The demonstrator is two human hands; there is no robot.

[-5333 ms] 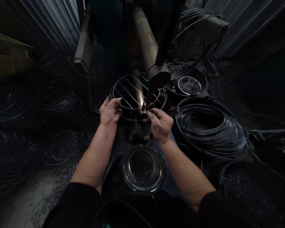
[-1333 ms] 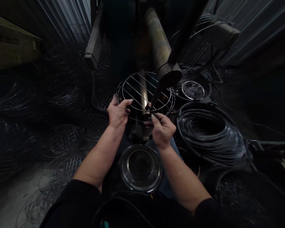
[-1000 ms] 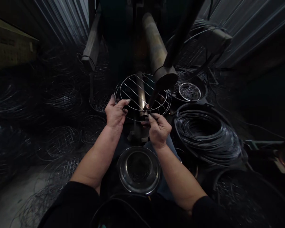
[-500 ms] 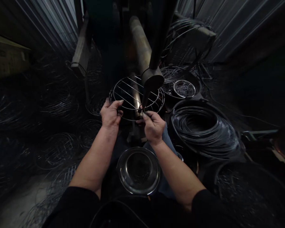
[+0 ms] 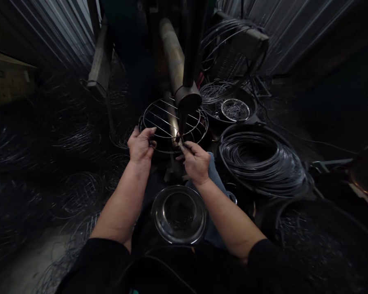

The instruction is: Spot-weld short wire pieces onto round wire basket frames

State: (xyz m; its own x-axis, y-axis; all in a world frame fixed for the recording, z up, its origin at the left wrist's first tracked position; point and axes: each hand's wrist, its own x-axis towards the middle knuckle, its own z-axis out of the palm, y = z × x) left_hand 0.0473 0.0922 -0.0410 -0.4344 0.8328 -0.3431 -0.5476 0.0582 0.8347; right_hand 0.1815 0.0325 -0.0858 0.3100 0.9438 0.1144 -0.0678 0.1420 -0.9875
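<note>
A round wire rack (image 5: 160,135) with parallel bars and a second ring below sits between the arms of a welding machine. My left hand (image 5: 141,146) is closed on the rack's left edge, thumb on top. At the near rim, my right hand (image 5: 196,162) pinches with thumb and forefinger beside the lower electrode arm (image 5: 172,119). Whatever is between those fingers is too small and dark to name. The thick upper arm (image 5: 175,61) ends just above, its dark tip reaching down to the rim near a small reddish spot.
A shiny metal bowl (image 5: 157,212) rests at my lap. To the right, a tub holds a large wire coil (image 5: 263,163); behind it is a small dish (image 5: 235,110) of metal bits. Piled wire racks (image 5: 79,190) lie at left. A beam (image 5: 98,67) juts out at left.
The view has shifted slightly, so everything sits a little further left and up. Both hands keep nearly the same place at the rack, and the reddish spot looks dimmer.
</note>
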